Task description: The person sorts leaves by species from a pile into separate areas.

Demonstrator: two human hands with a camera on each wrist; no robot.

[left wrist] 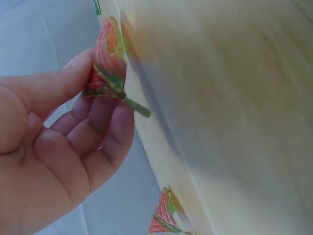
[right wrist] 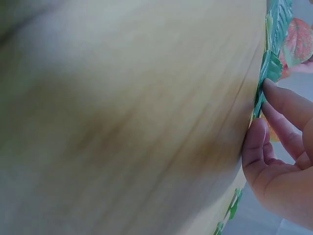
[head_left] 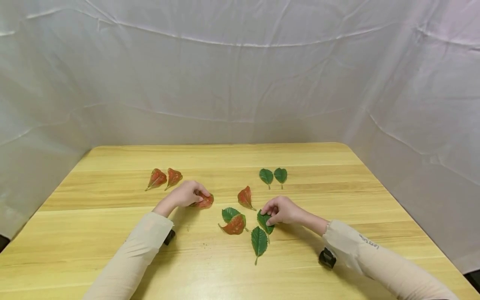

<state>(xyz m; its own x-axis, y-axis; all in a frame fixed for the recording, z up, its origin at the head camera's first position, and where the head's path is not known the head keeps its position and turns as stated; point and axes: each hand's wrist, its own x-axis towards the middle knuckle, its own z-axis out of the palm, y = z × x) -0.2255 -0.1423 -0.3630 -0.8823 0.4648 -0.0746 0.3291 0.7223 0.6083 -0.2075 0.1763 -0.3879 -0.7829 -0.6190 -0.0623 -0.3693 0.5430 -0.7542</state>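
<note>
In the head view my left hand (head_left: 186,193) pinches a red leaf (head_left: 206,202) left of the middle. The left wrist view shows that red leaf (left wrist: 110,49) between thumb and fingers, its green stem hanging past the fingertips. My right hand (head_left: 285,209) has thumb and fingertips on a green leaf (head_left: 264,220) low over the tabletop. In the right wrist view the green leaf (right wrist: 269,68) is partly covered by the fingers. Just below it lies another green leaf (head_left: 259,241). A red leaf (head_left: 235,225) overlaps a green leaf (head_left: 229,213) between the hands.
Two red leaves (head_left: 157,178) (head_left: 174,177) lie side by side at the back left of the wooden table (head_left: 210,266). Two green leaves (head_left: 266,176) (head_left: 280,175) sit at the back right. A single red leaf (head_left: 245,197) lies near the middle. White cloth (head_left: 225,83) hangs behind.
</note>
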